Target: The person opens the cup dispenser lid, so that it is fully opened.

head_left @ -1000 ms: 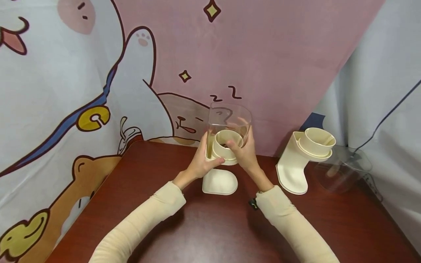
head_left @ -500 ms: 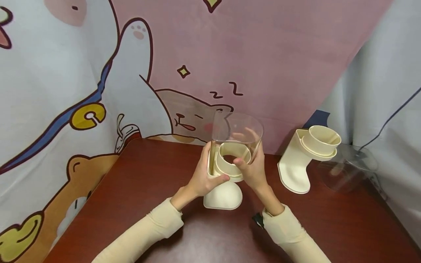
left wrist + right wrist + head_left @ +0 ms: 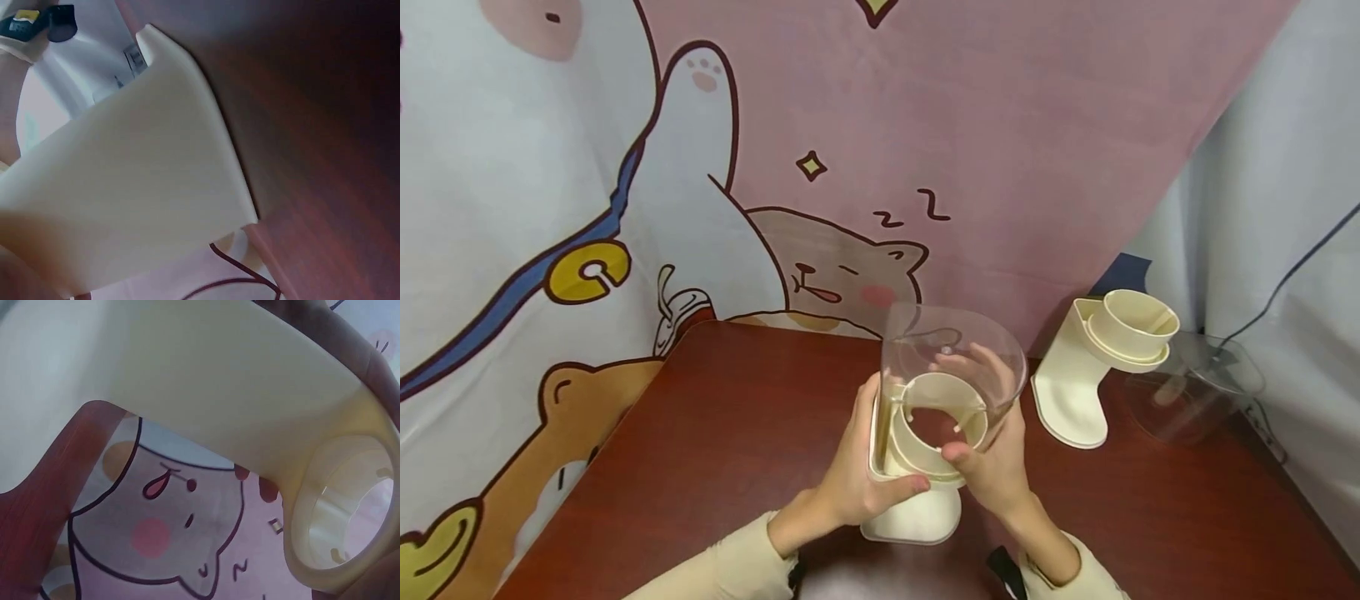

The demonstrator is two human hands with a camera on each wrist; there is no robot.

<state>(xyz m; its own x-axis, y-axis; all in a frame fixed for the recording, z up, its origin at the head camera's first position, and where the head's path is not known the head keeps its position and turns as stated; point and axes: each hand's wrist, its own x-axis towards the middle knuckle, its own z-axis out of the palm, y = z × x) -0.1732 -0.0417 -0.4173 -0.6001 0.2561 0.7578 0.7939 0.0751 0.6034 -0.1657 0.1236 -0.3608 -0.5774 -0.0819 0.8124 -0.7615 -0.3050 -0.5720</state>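
Observation:
Both hands hold a cream plastic stand (image 3: 917,518) with a clear, straight-backed container (image 3: 958,333) on top, around the stand's round collar. My left hand (image 3: 846,479) grips the left side, its thumb across the front below the collar. From the right, my right hand (image 3: 1000,471) holds the piece, thumb at the collar's front and fingers behind the clear wall. The left wrist view is largely filled by the cream stand (image 3: 125,181). In the right wrist view, the stand's underside and open collar (image 3: 322,512) show, with fingertips (image 3: 267,489) at its edge.
A matching cream stand (image 3: 1070,396) stands at the right on the dark red-brown table (image 3: 752,400). Beside it is another clear container (image 3: 1183,400), near a dark cable (image 3: 1292,283). A cartoon-printed cloth (image 3: 1037,167) hangs behind the table.
Both hands have brought the stand and clear container nearer the person. The container's open top now faces the head camera more. The second stand has stayed in place.

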